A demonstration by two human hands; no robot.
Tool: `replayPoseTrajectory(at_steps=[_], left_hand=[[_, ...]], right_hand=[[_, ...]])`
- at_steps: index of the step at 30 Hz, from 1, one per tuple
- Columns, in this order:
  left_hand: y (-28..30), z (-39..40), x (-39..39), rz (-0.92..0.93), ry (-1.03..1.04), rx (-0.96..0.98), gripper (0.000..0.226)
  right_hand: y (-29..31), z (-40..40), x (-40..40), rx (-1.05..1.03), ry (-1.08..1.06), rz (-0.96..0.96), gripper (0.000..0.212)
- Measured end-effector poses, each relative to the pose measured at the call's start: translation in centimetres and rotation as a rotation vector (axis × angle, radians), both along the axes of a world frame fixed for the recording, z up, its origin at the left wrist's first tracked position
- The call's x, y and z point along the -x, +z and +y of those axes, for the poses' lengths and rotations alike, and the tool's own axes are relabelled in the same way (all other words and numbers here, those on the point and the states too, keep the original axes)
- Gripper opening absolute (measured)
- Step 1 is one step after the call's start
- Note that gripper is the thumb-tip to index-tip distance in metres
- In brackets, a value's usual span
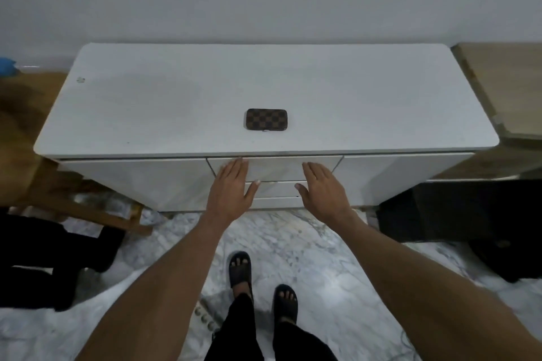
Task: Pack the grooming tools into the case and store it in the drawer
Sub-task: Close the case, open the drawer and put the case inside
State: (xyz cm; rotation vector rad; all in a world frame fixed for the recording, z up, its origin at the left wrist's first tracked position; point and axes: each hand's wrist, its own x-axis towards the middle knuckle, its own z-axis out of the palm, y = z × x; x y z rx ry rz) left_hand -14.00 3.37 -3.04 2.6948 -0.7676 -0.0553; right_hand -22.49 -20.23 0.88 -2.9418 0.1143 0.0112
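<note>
Both hands are reaching out flat toward the front of a white cabinet. The left hand is lying with its fingers straight and close together against the top drawer, fingertips up near the drawer's upper edge and the thumb sticking out to the side over the seam below. The right hand is mirroring it on the other side of the same drawer front, fingers straight, thumb angled inward. The two hands are staying apart, with a bare stretch of drawer front showing between them, and neither is gripping anything. Whether the palms are actually pressing on the panel cannot be told.

The drawer is sitting closed, flush with the cabinet doors on either side. A lower drawer is showing just beneath it, between the thumbs.

The case is lying shut and flat on the cabinet top, near the front edge, above the gap between the hands. It is wearing a brown checkerboard pattern; no lettering or brand mark can be read on it.

Below, the person is standing on a marble floor in dark sandals. A wooden frame is leaning at the left, and a dark box is sitting at the right.
</note>
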Motion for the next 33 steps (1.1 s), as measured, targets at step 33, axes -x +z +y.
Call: replayPoseTrajectory(at_steps=[33], left_hand=[[-0.5, 4.1, 8.3, 0.167, 0.097, -0.03, 0.085]], right_hand=[[-1.5, 2.4, 7.5, 0.023, -0.097, 0.24, 0.08]])
